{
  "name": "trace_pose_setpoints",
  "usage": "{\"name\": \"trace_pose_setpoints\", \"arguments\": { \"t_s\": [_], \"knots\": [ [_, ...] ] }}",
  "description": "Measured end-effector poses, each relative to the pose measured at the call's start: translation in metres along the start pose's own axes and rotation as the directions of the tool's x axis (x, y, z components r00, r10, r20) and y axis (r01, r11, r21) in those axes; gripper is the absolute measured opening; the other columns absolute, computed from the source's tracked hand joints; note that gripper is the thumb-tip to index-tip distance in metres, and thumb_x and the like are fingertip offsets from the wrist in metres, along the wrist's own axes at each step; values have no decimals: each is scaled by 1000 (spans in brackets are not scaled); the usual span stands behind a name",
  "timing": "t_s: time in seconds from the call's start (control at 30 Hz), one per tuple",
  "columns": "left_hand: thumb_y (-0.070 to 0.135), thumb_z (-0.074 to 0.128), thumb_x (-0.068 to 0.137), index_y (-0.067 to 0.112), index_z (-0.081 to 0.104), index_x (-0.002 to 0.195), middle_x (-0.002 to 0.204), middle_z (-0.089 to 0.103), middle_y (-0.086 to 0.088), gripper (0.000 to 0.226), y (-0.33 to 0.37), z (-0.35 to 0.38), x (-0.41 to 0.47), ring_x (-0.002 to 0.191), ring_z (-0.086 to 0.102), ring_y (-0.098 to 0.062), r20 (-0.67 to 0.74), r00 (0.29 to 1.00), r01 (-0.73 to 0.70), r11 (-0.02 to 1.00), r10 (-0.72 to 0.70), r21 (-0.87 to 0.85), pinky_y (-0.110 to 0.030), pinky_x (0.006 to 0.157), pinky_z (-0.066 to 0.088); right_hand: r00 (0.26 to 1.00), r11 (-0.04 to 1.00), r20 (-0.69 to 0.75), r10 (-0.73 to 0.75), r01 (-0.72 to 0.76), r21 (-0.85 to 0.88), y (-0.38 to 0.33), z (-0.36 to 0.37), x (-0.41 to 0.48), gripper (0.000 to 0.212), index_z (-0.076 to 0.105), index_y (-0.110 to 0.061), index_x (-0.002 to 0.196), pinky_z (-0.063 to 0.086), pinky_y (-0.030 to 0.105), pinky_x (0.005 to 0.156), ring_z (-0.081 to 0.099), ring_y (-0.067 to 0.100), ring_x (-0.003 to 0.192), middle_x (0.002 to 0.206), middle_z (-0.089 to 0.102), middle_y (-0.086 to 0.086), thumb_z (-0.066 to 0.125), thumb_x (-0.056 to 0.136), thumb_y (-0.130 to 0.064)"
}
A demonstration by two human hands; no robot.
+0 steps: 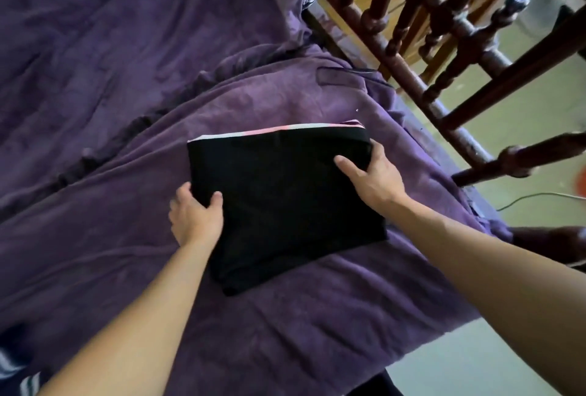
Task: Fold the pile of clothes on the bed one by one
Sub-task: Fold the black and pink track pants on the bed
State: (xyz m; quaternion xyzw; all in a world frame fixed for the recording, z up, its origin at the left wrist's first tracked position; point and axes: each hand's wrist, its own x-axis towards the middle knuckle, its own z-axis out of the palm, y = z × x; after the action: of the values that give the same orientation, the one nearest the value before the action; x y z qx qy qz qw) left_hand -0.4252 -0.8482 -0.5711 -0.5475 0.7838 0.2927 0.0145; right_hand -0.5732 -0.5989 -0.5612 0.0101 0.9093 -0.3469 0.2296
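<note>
left grip [196, 215] pinching near edge of folded black garment [285, 199] | right grip [371, 173] clasping opposite edge | we note it lying on purple bed sheet [126, 110] | wooden rail [444, 31], pale floor [523, 116] beyond right grip

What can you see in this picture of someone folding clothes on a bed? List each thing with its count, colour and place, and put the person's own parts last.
black garment: one, black, folded, middle of the bed
pink and white cloth: one, only its edge shows, under the black garment's far side
bedspread: one, purple, rumpled, covers the bed
bed rail: one, dark brown wood with turned spindles, upper right
cable: one, pale, on the floor at right
striped cloth: one, dark with white stripes, bottom left corner
left hand: one, grips the black garment's left edge
right hand: one, grips its right edge
</note>
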Motion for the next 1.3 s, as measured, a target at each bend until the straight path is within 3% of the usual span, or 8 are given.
{"name": "trace_pose_setpoints", "arguments": {
  "t_s": [0.17, 0.3, 0.57, 0.73, 0.83, 0.93, 1.07, 1.3],
  "knots": [
    [23, 72, 82, 17, 63, 95, 94, 68, 0, 17, -14, 7, 26, 90, 66, -25, 176, 982, 137, 920, -76, -367, -26, 67, 49, 990, 982, -2, 140, -138, 132, 10, 21, -8, 55, 51, -20, 117, 47, 36, 87, 60, 27, 105, 111, 63, 0, 72, 76, -51],
    [18, 67, 81, 24, 58, 74, 76, 64, 10, 13, 34, -4, 16, 73, 60, -16, 100, 965, -202, 932, 241, -301, -26, 65, 46, 974, 959, -166, 153, -105, 265, 25, -1, -49, 41, 52, -28, 108, 48, 36, 86, 59, 17, 98, 97, 60, -11, 72, 77, -46],
    [24, 61, 89, 22, 58, 102, 100, 63, -1, 13, 188, 22, -32, 97, 58, -26, 282, 653, -699, 703, 702, -132, -30, 78, 42, 842, 814, -309, 443, -233, 532, 69, -44, -124, 46, 52, -17, 125, 40, 24, 90, 59, 18, 110, 114, 64, -2, 71, 85, -28],
    [36, 59, 90, 27, 34, 142, 143, 34, -10, 59, 177, 65, -53, 130, 34, -32, 428, 630, -774, 569, 648, 278, -44, 102, 35, 851, 903, -323, 413, -338, 266, 88, -51, -140, 69, 36, -19, 142, 41, 39, 103, 50, 28, 123, 136, 53, 6, 70, 82, -23],
    [42, 56, 90, 31, 27, 147, 155, 18, -14, 64, 139, 77, -59, 141, 18, -32, 460, 544, -838, 432, 702, 333, -48, 108, 27, 826, 975, -561, -47, -85, -207, 78, -59, -142, 74, 36, -15, 146, 32, 44, 107, 34, 31, 137, 148, 39, 12, 69, 80, -29],
    [51, 43, 94, 35, 14, 150, 160, 3, -13, 65, 108, 90, -61, 146, 3, -32, 492, 550, -832, 391, 675, 392, -53, 113, 17, 863, 853, -374, -338, 113, -510, 68, -49, -122, 67, 40, -23, 145, 27, 52, 110, 24, 35, 144, 154, 31, 13, 55, 84, -44],
    [57, 27, 96, 37, 2, 151, 160, -5, -10, 64, 85, 105, -55, 147, -4, -31, 493, 590, -803, 402, 639, 440, -54, 115, 7, 971, 683, 9, -240, 176, -709, 99, -25, -92, 66, 28, -35, 151, 10, 58, 115, 10, 34, 148, 160, 18, 10, 36, 92, -63],
    [53, 33, 97, 36, 10, 151, 160, 1, -9, 61, 87, 107, -54, 147, 1, -29, 548, 588, -809, 427, 596, 403, -51, 117, 6, 977, 644, 74, -198, 186, -742, 128, -10, -74, 69, 19, -36, 152, 5, 57, 117, 12, 34, 148, 160, 17, 10, 17, 91, -68]
  ]
}}
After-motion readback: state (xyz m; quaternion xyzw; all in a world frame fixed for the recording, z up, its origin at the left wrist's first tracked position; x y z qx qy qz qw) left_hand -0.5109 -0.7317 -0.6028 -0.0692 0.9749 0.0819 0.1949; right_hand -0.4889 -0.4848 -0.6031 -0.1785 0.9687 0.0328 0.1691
